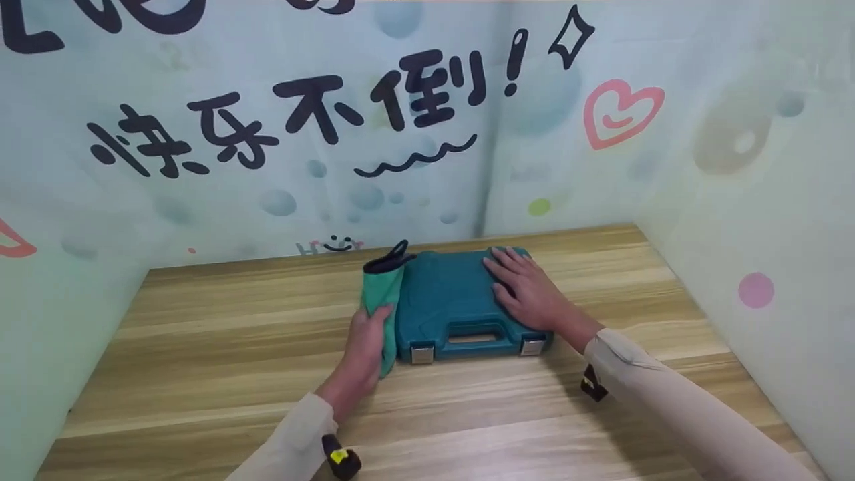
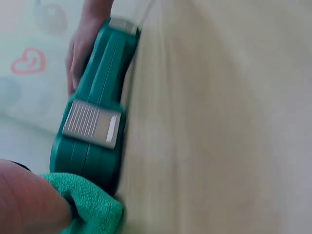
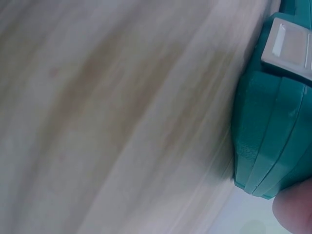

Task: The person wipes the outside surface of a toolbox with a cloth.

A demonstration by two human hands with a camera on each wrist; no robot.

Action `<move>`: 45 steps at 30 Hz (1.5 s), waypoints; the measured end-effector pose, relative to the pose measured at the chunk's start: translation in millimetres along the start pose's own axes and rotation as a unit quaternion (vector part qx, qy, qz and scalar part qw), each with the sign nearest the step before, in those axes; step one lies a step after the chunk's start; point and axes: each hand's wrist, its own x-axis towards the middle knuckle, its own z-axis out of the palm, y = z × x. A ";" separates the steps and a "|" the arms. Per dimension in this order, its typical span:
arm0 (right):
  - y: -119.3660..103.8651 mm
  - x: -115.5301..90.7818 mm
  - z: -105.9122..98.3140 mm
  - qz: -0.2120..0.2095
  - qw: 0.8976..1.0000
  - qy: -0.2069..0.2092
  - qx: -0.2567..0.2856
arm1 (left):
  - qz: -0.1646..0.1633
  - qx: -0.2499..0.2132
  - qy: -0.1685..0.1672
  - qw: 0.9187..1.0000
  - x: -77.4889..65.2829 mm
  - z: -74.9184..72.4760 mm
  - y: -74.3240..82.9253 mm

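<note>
Pale sleeves [image 1: 674, 401] come nearest in the head view, entering from the bottom edge, with a black device [image 1: 342, 456] bearing a yellow patch just beside the left cuff. Beyond them, the left hand [image 1: 364, 344] grips a green cloth [image 1: 383, 287], its thumb pressed along the fabric; black trim [image 1: 384, 265] with a loop sticks up at the cloth's far end. That cloth runs along the left side of a teal case [image 1: 447, 290], which lies flat on the wood-grain table [image 1: 234, 347] with its handle [image 1: 475, 347] and two metal latches [image 1: 422, 354] facing the person. The right hand [image 1: 528, 290] rests on the right part of the case's upper face, fingers extended and slightly apart, nothing grasped. Behind the table stands a printed wall [image 1: 220, 224] with black lettering and a pink heart [image 1: 598, 145]. From the left wrist, part of the left hand fills the lower left corner, with the fuzzy cloth bunched against it at the case's near end; farther off, the right hand leans on the case. From the right wrist, blurred tabletop takes up most of the view; at the right are the case's corner, one latch and a fingertip at its edge.
</note>
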 end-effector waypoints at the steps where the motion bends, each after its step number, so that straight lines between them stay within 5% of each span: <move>1: 0.3 -0.3 0.1 0.001 1.000 0.000 0.001 | 0.001 0.001 0.005 1.000 -4.2 0.9 -1.5; 12: 1.6 -1.3 -0.6 0.006 1.000 -0.006 0.004 | -0.018 -0.026 0.034 0.999 -47.6 9.9 -11.7; 18: 0.5 0.0 -0.7 0.002 1.000 -0.003 0.005 | -0.015 -0.040 0.057 0.997 -56.0 13.0 -11.5; 27: 0.1 -1.4 -2.6 0.004 1.000 -0.012 0.002 | 0.012 -0.043 0.052 0.998 -43.4 11.8 -11.8; 45: 3.1 -1.3 -1.4 -0.003 1.000 -0.014 0.006 | -0.004 -0.032 0.020 0.999 1.2 7.5 1.8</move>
